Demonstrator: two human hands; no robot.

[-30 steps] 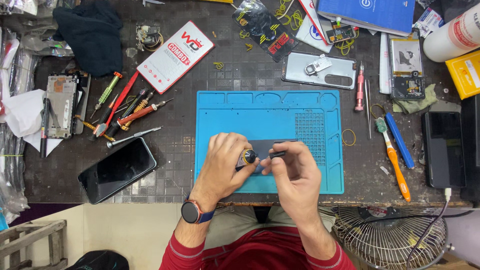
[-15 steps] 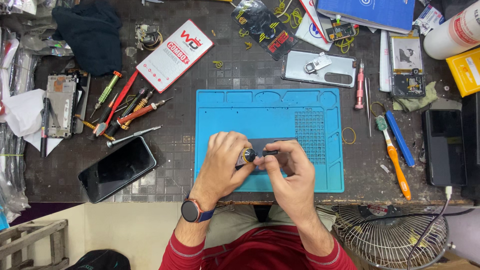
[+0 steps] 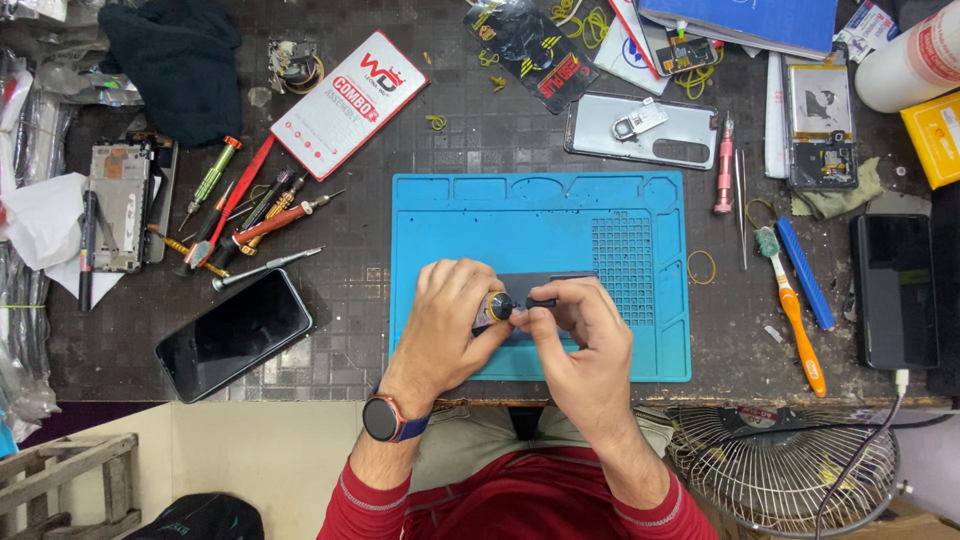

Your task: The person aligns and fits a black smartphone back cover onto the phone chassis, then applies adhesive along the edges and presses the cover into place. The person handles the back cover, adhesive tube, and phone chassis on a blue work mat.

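Low in the middle of the frame, both hands meet over the near edge of the blue silicone work mat, which lies on the dark tiled counter. The left hand, with a smartwatch on its wrist, is curled around a small tube with a yellow-and-black end, pinching it between thumb and fingers. The right hand pinches a small black cap-like piece just beside the tube's tip; whether the two parts touch cannot be told. Under the hands a dark flat phone part rests on the mat, mostly covered.

To the left of the mat lie a black smartphone, face up, and a cluster of screwdrivers. Above the mat sits a silver phone back cover. At the right are an orange-handled toothbrush, a blue tool beside it, and another black phone. A wire fan guard shows at lower right.
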